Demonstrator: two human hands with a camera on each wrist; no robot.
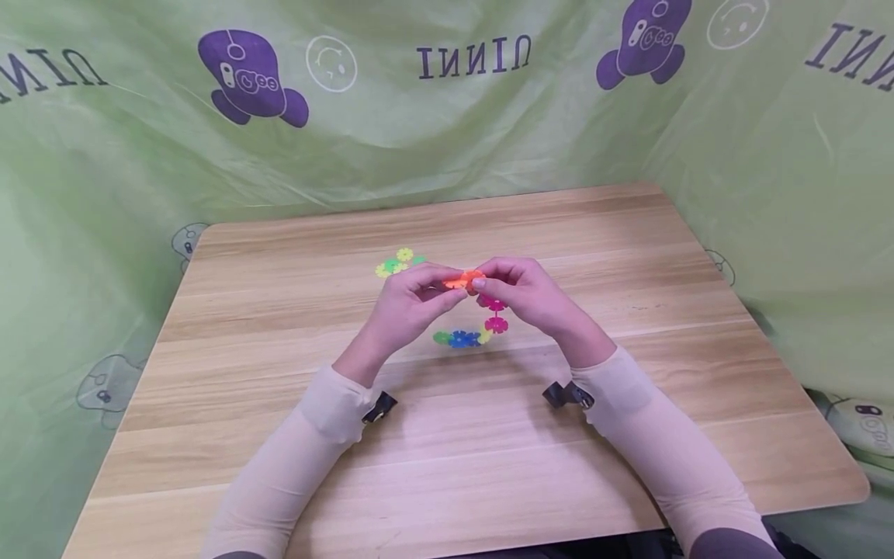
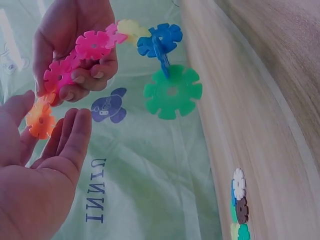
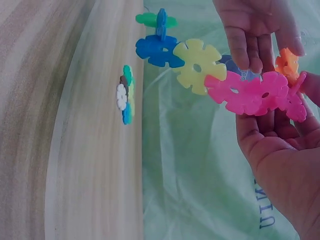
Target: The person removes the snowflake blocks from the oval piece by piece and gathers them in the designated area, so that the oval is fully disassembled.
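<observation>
Both hands meet above the table at one end of a chain of linked flower-shaped plastic discs. My left hand pinches an orange disc between thumb and forefinger, its other fingers extended. My right hand grips the chain where orange joins pink, fingers curled behind the pink discs. Beyond the pink, the chain runs through a yellow disc and blue discs to a green disc at the free end. In the head view, fingers partly cover the orange discs.
A small cluster of joined discs lies on the wooden table beyond my left hand; the wrist views show white and dark brown ones in it. Green printed curtain surrounds the table's back and sides. Black wrist mounts sit under both forearms.
</observation>
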